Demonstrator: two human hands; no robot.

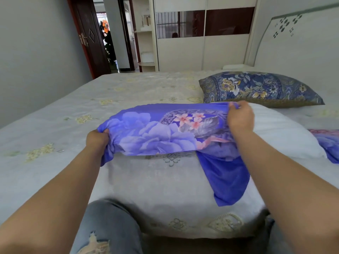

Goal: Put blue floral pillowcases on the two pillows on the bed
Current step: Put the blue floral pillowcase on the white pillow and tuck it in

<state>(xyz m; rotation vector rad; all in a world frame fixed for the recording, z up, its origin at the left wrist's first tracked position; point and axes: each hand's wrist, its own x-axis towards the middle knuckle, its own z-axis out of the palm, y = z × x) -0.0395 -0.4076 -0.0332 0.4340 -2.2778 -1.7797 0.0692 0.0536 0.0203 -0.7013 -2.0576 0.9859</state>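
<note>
A blue floral pillowcase (161,131) covers the left part of a white pillow (278,132) lying across the bed. My left hand (97,138) grips the case's bunched left end. My right hand (240,116) pinches the case's open edge at the pillow's top. A loose blue flap hangs down toward the bed's front edge. A second blue floral pillowcase (328,143) lies crumpled at the right edge. Behind the white pillow lies a second pillow (256,88) in a darker blue and gold floral cover.
The bed (73,110) has a pale grey embroidered cover. A white headboard (297,39) stands at the right, a wardrobe (201,52) behind, an open dark door (89,37) at the back left. My knee in torn jeans (106,228) rests against the bed's front.
</note>
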